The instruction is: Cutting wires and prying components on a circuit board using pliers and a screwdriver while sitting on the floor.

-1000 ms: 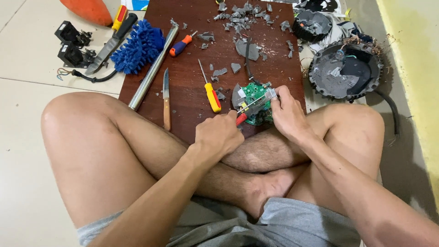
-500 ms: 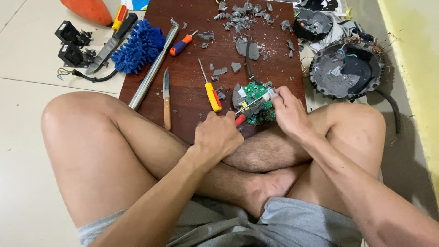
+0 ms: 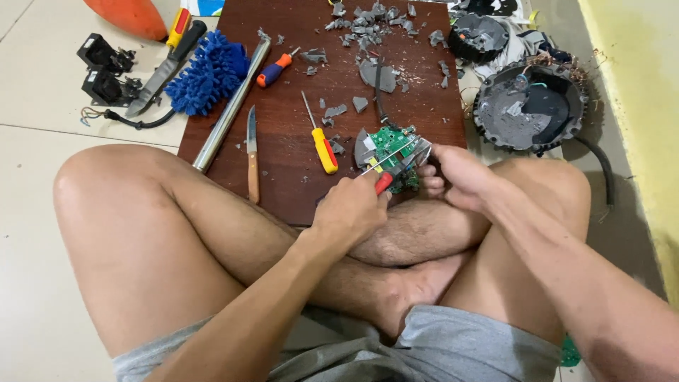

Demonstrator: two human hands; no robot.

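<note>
Two hands work at the near edge of the wooden board (image 3: 283, 141). Little has changed over the last second: the left hand (image 3: 351, 210) stays closed around a red-handled screwdriver (image 3: 385, 178), its shaft still against the green circuit board (image 3: 393, 145), which the right hand (image 3: 460, 177) keeps pinching, grey plastic fragments still attached.

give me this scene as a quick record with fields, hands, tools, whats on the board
setting: person sits cross-legged on a tiled floor at a dark wooden board
left hand: grips a red-handled screwdriver, shaft laid across the circuit board
right hand: steadies the green circuit board at the board's near edge
lying on board: yellow-handled screwdriver, knife, metal tube, small blue-and-orange screwdriver, grey plastic fragments
left of board: blue mop head
right of board: round black housing
</note>
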